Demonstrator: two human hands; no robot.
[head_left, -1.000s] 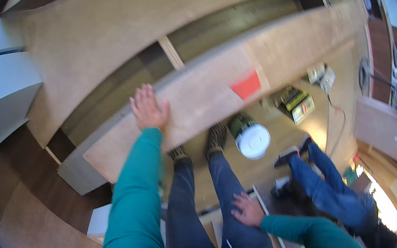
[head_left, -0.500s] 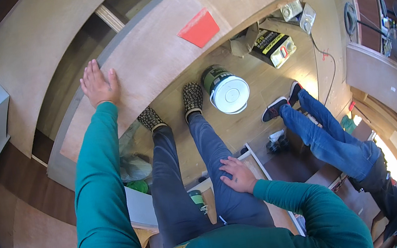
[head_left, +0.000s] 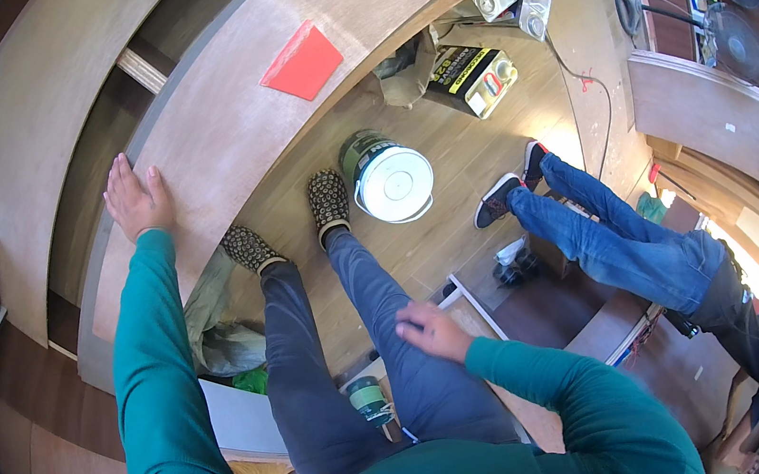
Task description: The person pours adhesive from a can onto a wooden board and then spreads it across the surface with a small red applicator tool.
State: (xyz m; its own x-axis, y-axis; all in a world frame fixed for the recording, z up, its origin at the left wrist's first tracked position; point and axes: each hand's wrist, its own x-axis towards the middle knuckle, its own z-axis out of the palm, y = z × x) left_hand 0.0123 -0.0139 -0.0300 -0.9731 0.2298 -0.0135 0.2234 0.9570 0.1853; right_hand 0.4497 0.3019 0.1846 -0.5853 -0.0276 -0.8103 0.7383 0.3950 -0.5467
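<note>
A long wooden board stretches across in front of the person, above the floor. Beneath its near edge stands a bucket with a white lid and dark green wrap carrying pale print. Farther right, by that same edge, a tin bears bold lettering on a black-and-yellow label. The left hand lies open, palm down, toward the board's left end, fingertips at the far edge, as half a second ago. The right hand, flat on the thigh then, is now blurred over it, fingers drawn in; whether it is closed cannot be told. A red piece keeps its place midway along the board, close to the near edge. A green tub, pale-labelled, shows more fully now between the legs.
</note>
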